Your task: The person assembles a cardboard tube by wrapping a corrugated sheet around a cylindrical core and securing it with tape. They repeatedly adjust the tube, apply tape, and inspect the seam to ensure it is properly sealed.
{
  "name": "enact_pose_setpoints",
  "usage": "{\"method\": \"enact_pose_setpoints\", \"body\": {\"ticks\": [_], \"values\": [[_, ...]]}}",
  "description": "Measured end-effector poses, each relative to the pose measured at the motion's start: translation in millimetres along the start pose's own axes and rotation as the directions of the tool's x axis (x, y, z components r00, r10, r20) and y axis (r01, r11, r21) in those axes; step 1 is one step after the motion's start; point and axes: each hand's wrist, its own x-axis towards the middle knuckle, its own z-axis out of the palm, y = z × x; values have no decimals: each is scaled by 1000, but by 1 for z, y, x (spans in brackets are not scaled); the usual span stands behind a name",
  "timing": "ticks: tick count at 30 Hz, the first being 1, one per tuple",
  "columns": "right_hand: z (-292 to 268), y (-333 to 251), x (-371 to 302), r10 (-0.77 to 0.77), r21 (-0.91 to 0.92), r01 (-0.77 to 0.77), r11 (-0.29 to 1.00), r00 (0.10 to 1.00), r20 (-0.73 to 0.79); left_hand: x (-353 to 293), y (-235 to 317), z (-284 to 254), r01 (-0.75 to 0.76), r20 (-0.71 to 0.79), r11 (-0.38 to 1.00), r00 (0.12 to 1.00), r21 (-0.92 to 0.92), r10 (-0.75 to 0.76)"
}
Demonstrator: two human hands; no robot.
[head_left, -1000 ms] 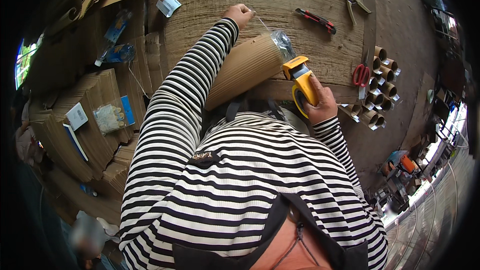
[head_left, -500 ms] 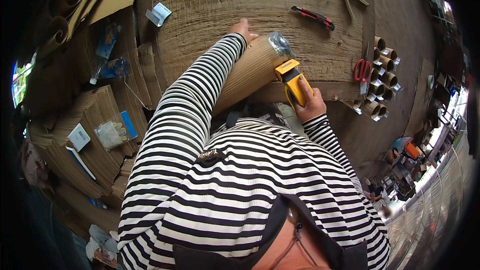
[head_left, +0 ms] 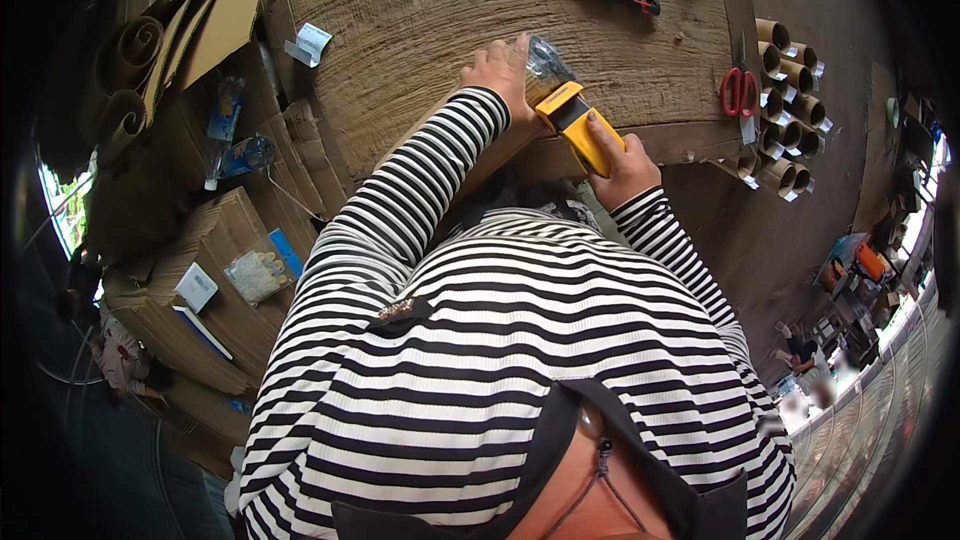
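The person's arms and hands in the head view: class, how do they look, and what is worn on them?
The left sleeve and right sleeve are long, with black and white stripes running around the arm down to the wrist. The left hand and right hand wear no gloves.

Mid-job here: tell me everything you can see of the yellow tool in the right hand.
The yellow tool looks like a handheld tape dispenser: a smooth, plastic-looking yellow body, a dark section, then a yellow head. The right hand grips its rear, one finger along the top. It slants, head toward the picture's upper left, beside the clear plastic and the left hand. Whether the head touches either is unclear; its underside is hidden.
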Motion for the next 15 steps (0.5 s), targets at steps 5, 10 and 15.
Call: {"method": "enact_pose_setpoints", "body": {"ticks": [5,10,15], "values": [[-44,11,-47,12,-43,-10,999,999,45,1,2,-1,3,22,1000,1000,-21,-3],[-44,41,-82,-78,-120,72,990,996,-41,2,0,1,19,58,1000,998,-16,-18],[-9,39,-32,114,-256,-47,966,960,254,12,0,-6,-5,80,1000,997,8,4]]}}
